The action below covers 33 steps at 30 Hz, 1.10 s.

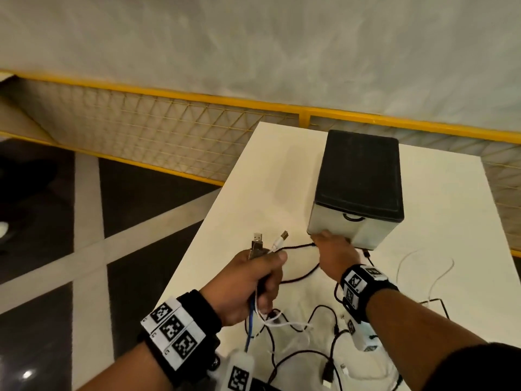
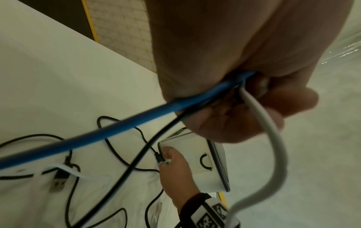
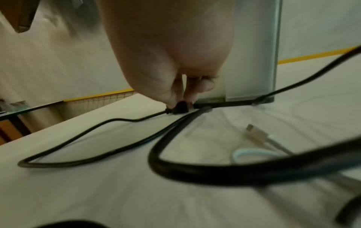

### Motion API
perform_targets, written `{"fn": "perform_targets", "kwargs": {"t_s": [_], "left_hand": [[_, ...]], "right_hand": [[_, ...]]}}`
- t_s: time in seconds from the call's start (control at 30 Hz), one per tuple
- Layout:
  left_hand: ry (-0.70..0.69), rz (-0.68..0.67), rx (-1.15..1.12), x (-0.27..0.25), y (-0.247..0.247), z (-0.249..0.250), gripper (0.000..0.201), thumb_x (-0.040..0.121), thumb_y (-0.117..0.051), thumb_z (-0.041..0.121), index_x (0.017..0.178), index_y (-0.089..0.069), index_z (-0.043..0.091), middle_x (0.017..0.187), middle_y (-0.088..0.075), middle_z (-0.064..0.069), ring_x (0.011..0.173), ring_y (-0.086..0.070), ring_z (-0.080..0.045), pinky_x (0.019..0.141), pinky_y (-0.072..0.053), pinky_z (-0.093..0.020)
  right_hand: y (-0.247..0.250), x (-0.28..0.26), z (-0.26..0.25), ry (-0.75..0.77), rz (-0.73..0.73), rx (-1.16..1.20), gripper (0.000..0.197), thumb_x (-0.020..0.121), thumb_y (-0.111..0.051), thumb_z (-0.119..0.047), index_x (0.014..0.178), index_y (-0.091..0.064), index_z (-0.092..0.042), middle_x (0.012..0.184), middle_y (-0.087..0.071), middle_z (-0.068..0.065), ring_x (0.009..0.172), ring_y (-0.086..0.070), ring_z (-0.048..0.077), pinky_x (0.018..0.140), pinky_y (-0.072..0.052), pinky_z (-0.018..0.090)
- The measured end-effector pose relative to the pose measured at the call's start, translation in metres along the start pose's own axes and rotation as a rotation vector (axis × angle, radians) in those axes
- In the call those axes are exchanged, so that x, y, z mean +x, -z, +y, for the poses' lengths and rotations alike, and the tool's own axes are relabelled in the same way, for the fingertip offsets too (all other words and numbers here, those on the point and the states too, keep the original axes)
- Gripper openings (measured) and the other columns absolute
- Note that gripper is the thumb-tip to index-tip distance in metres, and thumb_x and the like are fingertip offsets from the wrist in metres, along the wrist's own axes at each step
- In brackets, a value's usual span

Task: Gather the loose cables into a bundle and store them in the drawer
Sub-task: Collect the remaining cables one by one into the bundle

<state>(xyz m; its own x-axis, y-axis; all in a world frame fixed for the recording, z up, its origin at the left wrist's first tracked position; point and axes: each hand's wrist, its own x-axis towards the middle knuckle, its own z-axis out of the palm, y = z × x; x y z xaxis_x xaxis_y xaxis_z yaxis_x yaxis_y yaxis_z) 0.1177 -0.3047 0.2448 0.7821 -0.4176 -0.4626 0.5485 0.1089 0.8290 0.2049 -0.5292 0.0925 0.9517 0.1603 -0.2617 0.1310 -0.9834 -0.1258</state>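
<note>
While the left hand (image 1: pixel 248 280) is clenching a bunch of cables upright above the near left edge of the white table (image 1: pixel 253 176), a USB-A plug (image 1: pixel 257 240) and a white connector (image 1: pixel 282 237) are sticking up out of its fist, and a blue cable (image 2: pixel 117 128), a black one and a white cable (image 2: pixel 273 138) are trailing down from it toward the tabletop. The right hand (image 1: pixel 334 249) is reaching to the foot of the drawer box (image 1: pixel 358 187), its fingertips (image 3: pixel 181 95) pinching a black plug (image 3: pixel 180 106) that is lying on the table against the box's front corner. That box, with a black top and a pale front carrying a dark loop handle (image 1: pixel 352 217), is standing closed toward the table's far right. More loose black cables (image 1: pixel 310 331) and thin white ones are sprawling over the near part of the table, some looping under the right wrist. Behind the table a yellow-framed wire mesh barrier (image 1: pixel 158 131) is running across the room before a pale mottled wall, and dark floor (image 1: pixel 42 227) crossed by light stripes is showing to the left.
</note>
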Motion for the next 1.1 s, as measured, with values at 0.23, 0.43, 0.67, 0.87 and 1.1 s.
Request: {"fn": "perform_targets", "kwargs": {"t_s": [0.23,0.43,0.67,0.87,1.1], "left_hand": [[-0.040,0.125,-0.008,0.014,-0.005,-0.002,0.036,0.097,-0.057,0.031,0.068,-0.041,0.019,0.061,-0.040,-0.001,0.043,-0.024,-0.010,0.043,-0.022,-0.021],[-0.137,0.222,0.095,0.039,-0.016,0.007,0.019,0.094,-0.064,0.025,0.079,-0.056,0.016,0.065,-0.040,-0.001,0.045,-0.026,-0.010,0.044,-0.021,-0.023],[-0.272,0.039,0.351,0.050,-0.048,0.019,0.020,0.097,-0.060,0.026,0.089,-0.066,0.009,0.074,-0.064,0.000,0.061,-0.052,-0.012,0.051,-0.038,-0.023],[-0.331,-0.066,0.482,0.039,-0.064,0.021,0.021,0.094,-0.060,0.034,0.092,-0.068,0.015,0.077,-0.069,0.007,0.074,-0.057,-0.009,0.060,-0.041,-0.024],[-0.317,-0.106,0.370,0.029,-0.062,0.012,0.013,0.097,-0.060,0.020,0.102,-0.067,0.011,0.076,-0.069,0.000,0.071,-0.061,-0.013,0.062,-0.048,-0.028]], "right_hand": [[0.001,-0.013,-0.003,-0.031,-0.030,-0.069,0.030,0.091,-0.046,-0.012,0.113,-0.064,-0.022,0.121,-0.052,0.007,0.115,-0.051,0.032,0.093,-0.047,0.044],[0.079,-0.054,0.006,0.169,0.005,0.342,0.030,0.093,-0.055,-0.006,0.111,-0.072,-0.023,0.108,-0.053,-0.001,0.098,-0.061,0.019,0.082,-0.042,0.011],[0.183,-0.127,-0.002,0.139,0.081,1.016,0.033,0.077,-0.075,0.005,0.099,-0.065,-0.017,0.090,-0.074,0.005,0.081,-0.069,0.016,0.077,-0.056,0.030],[0.187,-0.150,-0.018,0.067,0.298,1.309,0.022,0.079,-0.069,0.013,0.086,-0.068,-0.009,0.084,-0.069,0.019,0.070,-0.068,0.029,0.068,-0.059,0.039],[0.163,-0.156,-0.043,-0.131,0.598,1.302,0.019,0.079,-0.076,-0.006,0.088,-0.066,-0.019,0.086,-0.063,0.009,0.078,-0.067,0.027,0.064,-0.061,0.039]]}}
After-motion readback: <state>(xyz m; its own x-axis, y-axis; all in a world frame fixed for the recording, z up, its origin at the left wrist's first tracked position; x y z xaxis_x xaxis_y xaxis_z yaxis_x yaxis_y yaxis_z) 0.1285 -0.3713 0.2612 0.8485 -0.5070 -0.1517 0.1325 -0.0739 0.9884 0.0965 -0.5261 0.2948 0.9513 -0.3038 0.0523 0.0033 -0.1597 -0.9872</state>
